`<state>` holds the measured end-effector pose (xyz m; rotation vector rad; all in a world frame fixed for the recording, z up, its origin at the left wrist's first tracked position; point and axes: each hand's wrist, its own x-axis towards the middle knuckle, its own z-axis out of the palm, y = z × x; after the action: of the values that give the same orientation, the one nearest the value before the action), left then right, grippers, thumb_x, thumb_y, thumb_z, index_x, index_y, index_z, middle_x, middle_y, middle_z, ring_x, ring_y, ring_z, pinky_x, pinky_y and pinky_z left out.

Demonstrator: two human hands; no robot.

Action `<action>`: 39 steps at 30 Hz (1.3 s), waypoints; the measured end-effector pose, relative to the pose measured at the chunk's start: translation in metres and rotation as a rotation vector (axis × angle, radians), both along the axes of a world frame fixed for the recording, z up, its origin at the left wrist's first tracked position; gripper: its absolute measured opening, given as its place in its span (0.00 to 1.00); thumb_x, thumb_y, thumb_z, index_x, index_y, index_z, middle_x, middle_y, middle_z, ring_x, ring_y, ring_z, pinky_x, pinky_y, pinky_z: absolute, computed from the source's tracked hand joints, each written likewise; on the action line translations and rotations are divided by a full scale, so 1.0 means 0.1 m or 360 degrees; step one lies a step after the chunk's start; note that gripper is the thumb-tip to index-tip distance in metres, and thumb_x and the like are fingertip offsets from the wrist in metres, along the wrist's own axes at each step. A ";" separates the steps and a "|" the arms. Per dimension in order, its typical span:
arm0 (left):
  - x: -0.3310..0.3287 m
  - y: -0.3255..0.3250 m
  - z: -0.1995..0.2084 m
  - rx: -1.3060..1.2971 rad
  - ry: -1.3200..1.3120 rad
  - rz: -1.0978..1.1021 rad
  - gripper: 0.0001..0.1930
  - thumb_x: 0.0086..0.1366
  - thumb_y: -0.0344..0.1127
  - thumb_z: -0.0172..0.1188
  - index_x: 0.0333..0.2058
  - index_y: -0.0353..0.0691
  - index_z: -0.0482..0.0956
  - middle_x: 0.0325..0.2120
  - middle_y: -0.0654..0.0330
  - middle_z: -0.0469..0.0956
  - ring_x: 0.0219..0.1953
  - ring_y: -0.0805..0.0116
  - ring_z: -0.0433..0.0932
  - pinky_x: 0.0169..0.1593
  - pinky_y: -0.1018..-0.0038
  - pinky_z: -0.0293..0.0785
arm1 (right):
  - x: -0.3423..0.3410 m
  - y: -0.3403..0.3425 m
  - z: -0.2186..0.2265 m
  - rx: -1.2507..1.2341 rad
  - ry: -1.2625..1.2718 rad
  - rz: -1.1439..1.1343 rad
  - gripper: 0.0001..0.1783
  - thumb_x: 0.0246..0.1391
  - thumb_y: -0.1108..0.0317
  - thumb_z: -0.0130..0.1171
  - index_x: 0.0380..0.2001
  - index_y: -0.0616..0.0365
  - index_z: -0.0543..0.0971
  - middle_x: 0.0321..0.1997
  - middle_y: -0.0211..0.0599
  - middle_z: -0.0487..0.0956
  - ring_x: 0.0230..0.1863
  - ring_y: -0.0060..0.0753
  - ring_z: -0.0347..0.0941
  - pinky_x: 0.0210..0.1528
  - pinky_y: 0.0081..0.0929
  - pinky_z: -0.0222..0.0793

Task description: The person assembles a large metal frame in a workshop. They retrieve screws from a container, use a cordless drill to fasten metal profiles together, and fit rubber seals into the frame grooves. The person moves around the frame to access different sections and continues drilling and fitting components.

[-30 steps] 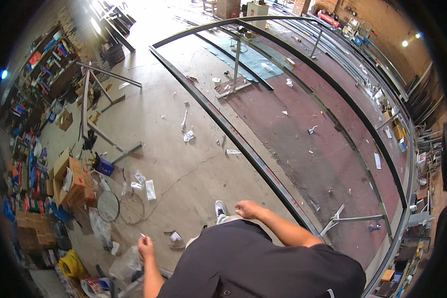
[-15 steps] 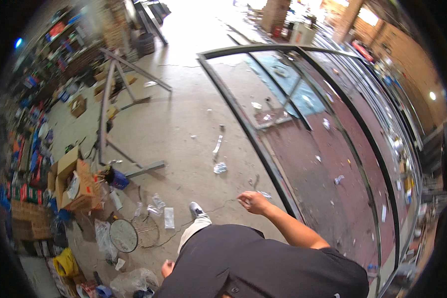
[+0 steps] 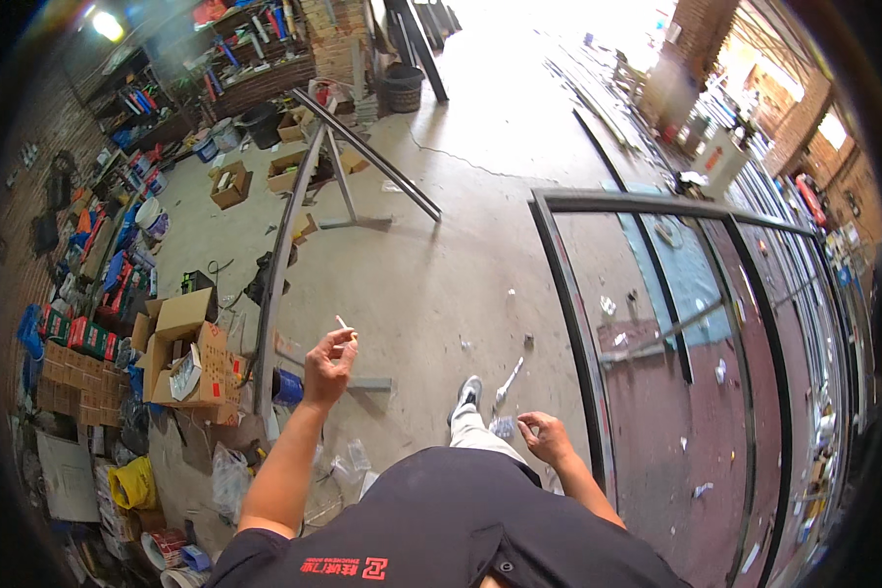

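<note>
My left hand [image 3: 330, 369] is raised in front of me, its fingers pinched on a small white stick, which looks like a cigarette [image 3: 345, 325]. Past that hand stands a dark metal trestle frame [image 3: 278, 263]. My right hand [image 3: 547, 438] hangs low near my right side, fingers loosely curved and a little apart, with nothing visible in them. It is nearest to the large dark metal frame [image 3: 570, 307], and I see no contact between them. One shoe [image 3: 468, 394] shows ahead on the concrete floor.
On the left sit an opened cardboard box [image 3: 188, 363], a yellow bag [image 3: 133, 483] and shelves crowded with tools. Foil-like scraps [image 3: 508, 380] litter the floor. A blue sheet [image 3: 694, 274] lies under the large frame. Long metal bars line the right side; a black bucket [image 3: 403, 88] stands far ahead.
My left hand has come up from low beside my body, now showing the cigarette. My right hand has dropped closer to my body. The view has turned left, shifting the frames rightward.
</note>
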<state>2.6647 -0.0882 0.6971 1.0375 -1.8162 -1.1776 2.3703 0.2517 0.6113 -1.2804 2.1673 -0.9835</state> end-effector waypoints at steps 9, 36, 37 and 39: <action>-1.46 -1.03 0.90 0.0142 0.0282 -0.0267 0.20 0.67 0.34 0.63 0.56 0.37 0.75 0.49 0.54 0.81 0.41 0.68 0.83 0.48 0.71 0.79 | -1.68 -2.72 0.25 0.0015 0.0132 0.0405 0.06 0.55 0.69 0.63 0.36 0.57 0.83 0.35 0.41 0.83 0.37 0.41 0.82 0.40 0.33 0.77; -5.06 -5.86 2.61 0.0055 0.2331 -0.1897 0.52 0.58 0.62 0.67 0.57 0.09 0.63 0.55 0.22 0.68 0.60 0.33 0.71 0.56 0.47 0.71 | -4.72 -7.79 -0.35 0.0269 0.0077 0.0295 0.11 0.56 0.67 0.64 0.39 0.62 0.82 0.34 0.44 0.84 0.35 0.34 0.82 0.40 0.29 0.77; -5.21 -6.03 2.59 -0.0009 0.2333 -0.1917 0.52 0.58 0.62 0.66 0.57 0.09 0.63 0.55 0.22 0.68 0.61 0.33 0.70 0.57 0.47 0.71 | -4.88 -8.10 -0.35 0.0184 0.0101 0.0396 0.10 0.55 0.67 0.65 0.39 0.61 0.83 0.34 0.43 0.84 0.34 0.35 0.82 0.39 0.29 0.77; -5.40 -6.28 2.64 -0.0096 0.2261 -0.1801 0.49 0.59 0.60 0.67 0.55 0.10 0.66 0.51 0.25 0.71 0.58 0.38 0.73 0.53 0.50 0.74 | -5.15 -8.71 -0.28 0.0222 0.0117 0.0499 0.08 0.54 0.68 0.65 0.38 0.58 0.83 0.34 0.41 0.84 0.34 0.36 0.82 0.39 0.30 0.77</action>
<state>2.1244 -0.7165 0.9607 -0.9672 -1.0423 -1.7083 1.8555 -0.6189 0.5831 -1.5477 1.9668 -0.6582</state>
